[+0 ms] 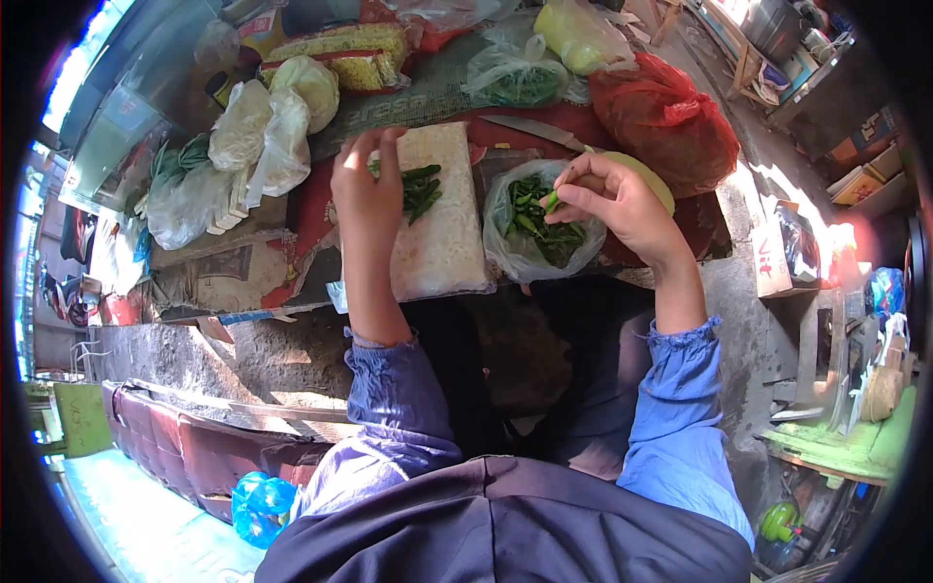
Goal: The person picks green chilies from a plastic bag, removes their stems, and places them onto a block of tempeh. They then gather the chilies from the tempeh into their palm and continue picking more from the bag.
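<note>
My right hand (622, 204) is closed in a pinch on a small green chili (552, 202), held just above an open clear plastic bag (496, 228). Inside that bag lie many green chilies (537, 225). My left hand (367, 185) hovers over a pale, flat slab (437, 248) that looks like tempeh in plastic. Its fingers are bent and apart, and part of them is hard to see from above. A small pile of green chilies (421, 191) rests on the slab beside and partly under this hand.
A knife (535, 128) lies behind the chili bag, close to a round yellow-green item (641, 175). Around the back stand a red plastic bag (666, 121), a knotted bag of greens (520, 78), a yellow packet (364, 53) and wrapped white bundles (241, 126) at left.
</note>
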The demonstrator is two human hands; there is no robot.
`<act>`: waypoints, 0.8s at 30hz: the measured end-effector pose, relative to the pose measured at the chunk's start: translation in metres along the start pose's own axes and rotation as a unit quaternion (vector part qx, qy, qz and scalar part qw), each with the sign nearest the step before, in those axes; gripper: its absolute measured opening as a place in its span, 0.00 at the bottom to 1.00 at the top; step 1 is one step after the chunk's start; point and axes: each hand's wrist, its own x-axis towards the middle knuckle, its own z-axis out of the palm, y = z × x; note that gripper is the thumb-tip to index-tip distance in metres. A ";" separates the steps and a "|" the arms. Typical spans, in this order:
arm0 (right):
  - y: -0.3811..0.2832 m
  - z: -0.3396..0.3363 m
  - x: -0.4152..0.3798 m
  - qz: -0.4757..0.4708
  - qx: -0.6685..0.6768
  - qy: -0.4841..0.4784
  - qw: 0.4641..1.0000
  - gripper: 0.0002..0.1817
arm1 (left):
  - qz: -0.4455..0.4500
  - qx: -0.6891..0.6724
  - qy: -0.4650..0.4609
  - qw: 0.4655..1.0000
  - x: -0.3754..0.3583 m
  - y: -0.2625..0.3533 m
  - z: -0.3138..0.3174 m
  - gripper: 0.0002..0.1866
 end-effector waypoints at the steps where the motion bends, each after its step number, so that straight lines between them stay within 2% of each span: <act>1: -0.003 0.000 -0.001 0.011 0.003 0.003 1.000 0.11 | 0.001 0.000 0.000 1.000 0.000 0.012 0.000 0.13; 2: -0.004 0.000 0.000 0.011 0.003 0.003 1.000 0.11 | -0.055 -0.142 -0.101 0.983 -0.002 0.027 0.000 0.14; 3: -0.005 0.001 0.000 -0.018 -0.034 0.023 0.999 0.10 | -0.109 -0.278 -0.198 0.933 -0.005 0.040 0.000 0.15; 5: -0.005 0.003 0.001 -0.045 -0.070 0.042 0.996 0.09 | -0.093 -0.327 -0.316 0.886 -0.014 0.063 0.009 0.14; 6: -0.006 0.006 0.001 -0.060 -0.065 0.059 0.994 0.08 | -0.113 -0.366 -0.331 0.863 -0.019 0.067 0.019 0.16; 9: 0.000 0.008 0.003 -0.080 -0.078 0.101 0.989 0.08 | -0.095 -0.359 -0.355 0.858 -0.026 0.074 0.035 0.18; 11: 0.005 0.011 0.005 -0.085 -0.094 0.125 0.984 0.08 | -0.128 -0.305 -0.327 0.885 -0.030 0.073 0.045 0.19; 13: 0.008 0.017 0.007 -0.159 -0.275 0.206 0.925 0.07 | -0.139 -0.288 -0.318 0.893 -0.029 0.077 0.045 0.19; 14: 0.008 0.020 0.008 -0.159 -0.275 0.207 0.925 0.07 | -0.150 -0.270 -0.309 0.899 -0.028 0.079 0.045 0.19; 16: 0.006 0.028 0.009 -0.259 -0.411 0.266 0.833 0.07 | -0.156 -0.283 -0.302 0.897 -0.030 0.076 0.048 0.19; 17: 0.006 0.032 0.009 -0.280 -0.433 0.279 0.810 0.06 | -0.161 -0.296 -0.293 0.895 -0.030 0.074 0.050 0.19; 18: 0.005 0.035 0.009 -0.280 -0.433 0.279 0.810 0.06 | -0.161 -0.296 -0.294 0.895 -0.031 0.073 0.051 0.19; 20: 0.003 0.038 0.008 -0.292 -0.475 0.296 0.775 0.06 | -0.166 -0.338 -0.290 0.880 -0.031 0.070 0.052 0.20; 24: 0.002 0.042 0.008 -0.290 -0.503 0.297 0.758 0.05 | -0.188 -0.387 -0.295 0.853 -0.033 0.066 0.053 0.21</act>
